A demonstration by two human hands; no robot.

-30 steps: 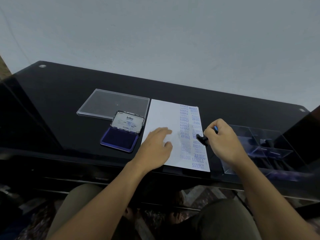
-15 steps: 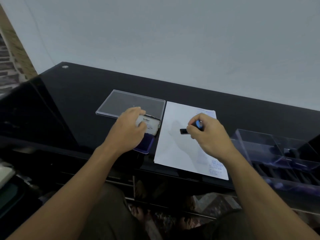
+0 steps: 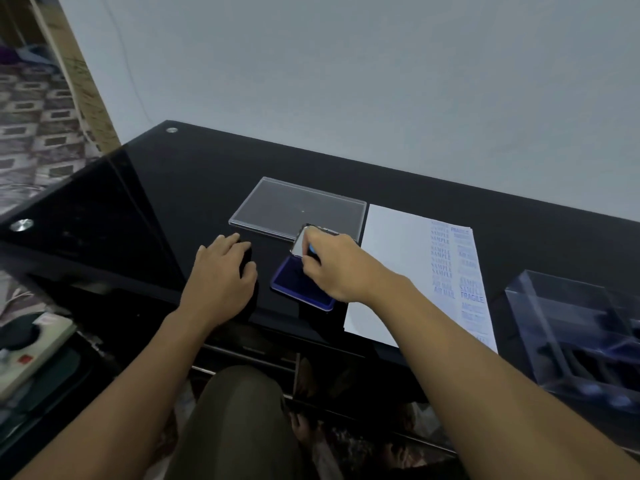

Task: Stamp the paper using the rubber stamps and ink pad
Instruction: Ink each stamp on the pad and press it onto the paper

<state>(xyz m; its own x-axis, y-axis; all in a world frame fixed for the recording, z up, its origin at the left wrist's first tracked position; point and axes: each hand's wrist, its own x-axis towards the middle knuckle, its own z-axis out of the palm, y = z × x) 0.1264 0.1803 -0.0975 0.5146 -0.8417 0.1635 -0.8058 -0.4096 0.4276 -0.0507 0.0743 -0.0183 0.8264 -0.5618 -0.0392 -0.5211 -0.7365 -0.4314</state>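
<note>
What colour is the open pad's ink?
Dark blue ink pad, shown in the head view, partly under the right hand.

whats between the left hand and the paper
The open ink pad, with the right hand holding a stamp over it, in the head view.

Plain grey wall (image 3: 346,81) across 12 o'clock, thin cable (image 3: 132,81) down it at 10, glossy black glass desk (image 3: 214,174) in the middle, metal stud (image 3: 171,130) at its far corner, tan door frame (image 3: 79,74) at 10, patterned carpet (image 3: 34,116) at 9, dim even light.
</note>
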